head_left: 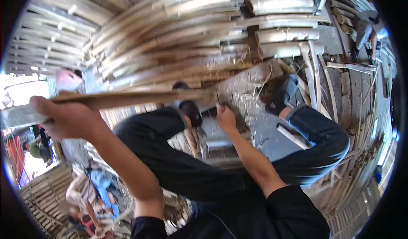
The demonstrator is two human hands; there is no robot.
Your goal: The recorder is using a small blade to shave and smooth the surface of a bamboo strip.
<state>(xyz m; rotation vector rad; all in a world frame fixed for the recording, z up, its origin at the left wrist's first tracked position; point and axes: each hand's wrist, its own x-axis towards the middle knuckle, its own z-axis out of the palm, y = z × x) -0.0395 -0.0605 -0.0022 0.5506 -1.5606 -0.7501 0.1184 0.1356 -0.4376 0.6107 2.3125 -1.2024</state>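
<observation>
My left hand (pixel 63 118) grips a long split bamboo piece (pixel 127 98) that runs across the view toward the right. My right hand (pixel 224 116) is closed on a tool handle near the far end of the bamboo; the tool itself is blurred and I cannot make out its shape. My legs in dark trousers (pixel 178 154) are bent below the work, with my feet in dark sandals (pixel 191 111) on a wooden block. Pale shavings (pixel 242 98) lie beside the right hand.
A large stack of split bamboo slats (pixel 178 31) fills the top. A bamboo wall (pixel 46 31) stands at left. Thin strips (pixel 314 77) lean at right. People sit on a slatted floor (pixel 46 192) at lower left.
</observation>
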